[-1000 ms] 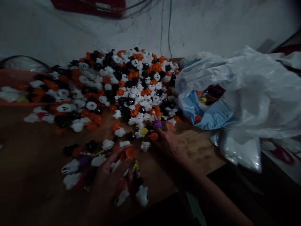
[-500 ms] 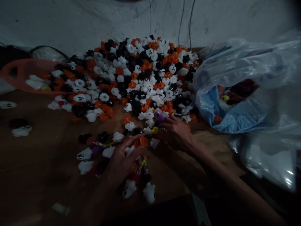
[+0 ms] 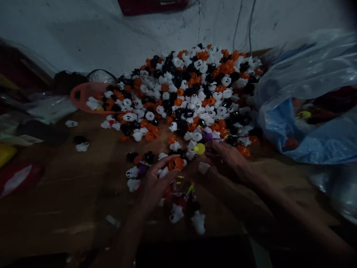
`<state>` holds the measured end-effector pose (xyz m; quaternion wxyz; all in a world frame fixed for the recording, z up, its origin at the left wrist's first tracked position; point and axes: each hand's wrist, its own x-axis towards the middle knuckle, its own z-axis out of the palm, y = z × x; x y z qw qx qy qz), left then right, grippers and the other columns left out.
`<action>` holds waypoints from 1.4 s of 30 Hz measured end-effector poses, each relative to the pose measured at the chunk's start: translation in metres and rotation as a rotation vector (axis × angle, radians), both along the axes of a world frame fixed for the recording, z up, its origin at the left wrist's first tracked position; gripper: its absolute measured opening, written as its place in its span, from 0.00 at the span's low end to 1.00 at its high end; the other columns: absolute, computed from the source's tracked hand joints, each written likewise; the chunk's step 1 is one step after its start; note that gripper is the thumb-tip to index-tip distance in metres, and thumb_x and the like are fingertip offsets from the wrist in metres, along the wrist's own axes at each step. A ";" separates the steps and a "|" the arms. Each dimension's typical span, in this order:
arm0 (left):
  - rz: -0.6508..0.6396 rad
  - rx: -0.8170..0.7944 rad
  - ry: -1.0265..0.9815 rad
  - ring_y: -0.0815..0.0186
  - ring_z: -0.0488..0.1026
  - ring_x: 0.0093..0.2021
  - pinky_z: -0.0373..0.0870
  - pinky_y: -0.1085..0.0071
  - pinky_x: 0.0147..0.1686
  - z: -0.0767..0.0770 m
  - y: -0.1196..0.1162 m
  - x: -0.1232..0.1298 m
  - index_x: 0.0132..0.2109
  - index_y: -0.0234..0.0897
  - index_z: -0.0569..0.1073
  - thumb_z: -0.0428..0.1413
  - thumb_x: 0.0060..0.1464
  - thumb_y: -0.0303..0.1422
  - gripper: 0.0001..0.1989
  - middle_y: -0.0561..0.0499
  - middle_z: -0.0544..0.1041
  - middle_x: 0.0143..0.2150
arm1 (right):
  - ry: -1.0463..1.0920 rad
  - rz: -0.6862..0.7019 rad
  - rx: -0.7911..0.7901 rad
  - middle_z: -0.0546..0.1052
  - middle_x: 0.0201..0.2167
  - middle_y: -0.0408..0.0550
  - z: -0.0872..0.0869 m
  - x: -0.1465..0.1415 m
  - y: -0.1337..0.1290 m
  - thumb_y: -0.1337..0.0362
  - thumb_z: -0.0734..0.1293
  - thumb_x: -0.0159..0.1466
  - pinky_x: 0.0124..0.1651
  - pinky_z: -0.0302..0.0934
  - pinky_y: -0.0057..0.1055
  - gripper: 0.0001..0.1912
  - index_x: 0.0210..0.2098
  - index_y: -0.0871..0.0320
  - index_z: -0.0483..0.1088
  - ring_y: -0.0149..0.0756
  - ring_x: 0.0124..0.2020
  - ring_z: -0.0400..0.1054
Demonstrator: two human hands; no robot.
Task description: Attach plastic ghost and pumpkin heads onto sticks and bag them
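My left hand is closed round an orange pumpkin piece, with white pieces beside it and beaded strands below. My right hand is closed near a yellow piece and a purple piece; what its fingers pinch is too dark to tell. Behind both hands rises a large pile of white ghost, orange pumpkin and black pieces. Nearer me, two white ghosts lie below colourful beaded strands. More ghosts and a purple piece lie left of my left hand.
An orange scoop lies at the pile's left. Clear plastic bags with a blue one stand at the right. A red item and loose ghosts are on the wooden table's left side.
The view has shifted left, so the scene sits further right. My left hand still has the orange piece. The yellow piece now appears nearer my right fingers, slightly raised.
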<state>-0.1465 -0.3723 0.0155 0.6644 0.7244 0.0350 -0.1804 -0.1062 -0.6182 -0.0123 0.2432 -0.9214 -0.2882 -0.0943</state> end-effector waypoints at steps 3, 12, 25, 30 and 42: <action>0.004 -0.022 0.026 0.72 0.64 0.18 0.63 0.78 0.22 0.000 0.005 -0.003 0.58 0.40 0.65 0.57 0.52 0.41 0.27 0.58 0.68 0.19 | 0.028 0.137 0.071 0.71 0.42 0.51 0.010 -0.020 0.016 0.68 0.56 0.67 0.38 0.57 0.28 0.12 0.49 0.59 0.61 0.34 0.38 0.65; 0.013 0.172 -0.144 0.60 0.72 0.47 0.70 0.70 0.42 -0.005 0.010 -0.008 0.52 0.46 0.72 0.59 0.51 0.40 0.20 0.53 0.75 0.49 | -0.046 0.100 -0.017 0.71 0.35 0.47 0.011 -0.028 0.034 0.68 0.60 0.66 0.34 0.53 0.28 0.07 0.43 0.59 0.65 0.32 0.33 0.64; -0.162 0.433 -0.361 0.61 0.68 0.55 0.61 0.66 0.56 0.000 0.000 -0.009 0.52 0.47 0.72 0.58 0.52 0.39 0.19 0.54 0.73 0.54 | 0.017 0.130 -0.231 0.71 0.38 0.50 0.024 -0.048 0.035 0.76 0.57 0.62 0.35 0.54 0.30 0.11 0.42 0.59 0.64 0.35 0.35 0.63; -0.240 0.556 -0.483 0.64 0.71 0.52 0.63 0.69 0.54 -0.007 -0.003 -0.017 0.54 0.45 0.70 0.57 0.54 0.37 0.20 0.54 0.74 0.52 | -0.074 0.171 -0.263 0.73 0.37 0.52 0.016 -0.057 0.035 0.78 0.57 0.59 0.30 0.55 0.30 0.13 0.41 0.61 0.65 0.35 0.32 0.66; -0.304 0.459 -0.380 0.62 0.72 0.49 0.65 0.69 0.52 0.002 0.002 -0.020 0.52 0.43 0.72 0.56 0.54 0.39 0.17 0.54 0.76 0.49 | -0.040 0.296 -0.247 0.72 0.39 0.53 0.009 -0.058 0.032 0.75 0.56 0.61 0.31 0.55 0.30 0.15 0.45 0.60 0.63 0.36 0.34 0.66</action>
